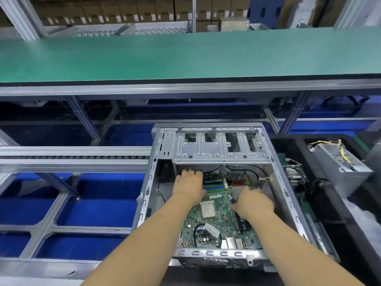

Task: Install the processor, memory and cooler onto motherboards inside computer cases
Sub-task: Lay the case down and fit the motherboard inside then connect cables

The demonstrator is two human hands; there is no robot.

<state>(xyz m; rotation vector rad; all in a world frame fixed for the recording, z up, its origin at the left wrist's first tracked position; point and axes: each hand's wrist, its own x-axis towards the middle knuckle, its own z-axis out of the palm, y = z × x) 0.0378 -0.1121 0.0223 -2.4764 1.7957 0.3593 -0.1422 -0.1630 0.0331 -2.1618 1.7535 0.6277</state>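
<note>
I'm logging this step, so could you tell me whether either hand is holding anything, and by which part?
Nothing is clearly held. The left hand rests over the memory slots, and the blurred right hand lies on the motherboard; any grip cannot be told.

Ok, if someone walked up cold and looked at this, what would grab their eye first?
Probably the open computer case low in the middle, with both hands inside it: the left hand rests at the blue memory slots, the right hand beside the motherboard. The bare silver processor sits between the wrists. Behind runs the broad green conveyor belt; a power supply lies in the black bin on the right.
</note>
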